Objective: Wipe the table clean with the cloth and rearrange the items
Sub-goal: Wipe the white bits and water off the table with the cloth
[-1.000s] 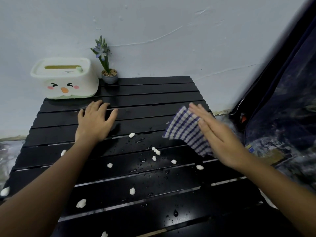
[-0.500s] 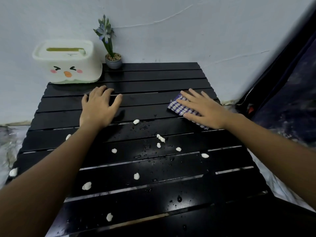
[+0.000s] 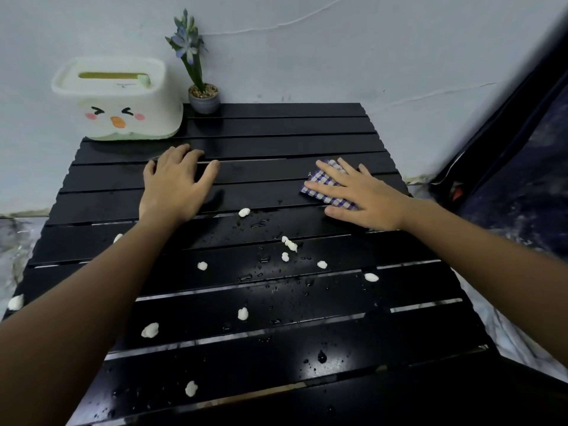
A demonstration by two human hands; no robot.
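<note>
A black slatted table [image 3: 276, 124] fills the view. My right hand [image 3: 362, 195] lies flat, fingers spread, pressing a blue-and-white checked cloth [image 3: 319, 192] onto the table's right side. My left hand [image 3: 175, 186] rests palm down on the left half, fingers apart, holding nothing. Several white crumbs [image 3: 289, 244] and water drops [image 3: 321, 356] are scattered over the middle and near slats. A white tissue box with a face [image 3: 120, 99] stands at the far left corner, with a small potted flower [image 3: 203, 96] just to its right.
A pale wall runs right behind the table. A dark fabric surface [image 3: 522, 179] slopes along the right side. Marbled floor [image 3: 12, 250] shows past the table's left edge and at the lower right. One crumb [image 3: 15, 302] sits at the left rim.
My right hand brought the hanging cloth down onto the table and now presses it flat. The view has tilted slightly downward. My left hand has stayed in place.
</note>
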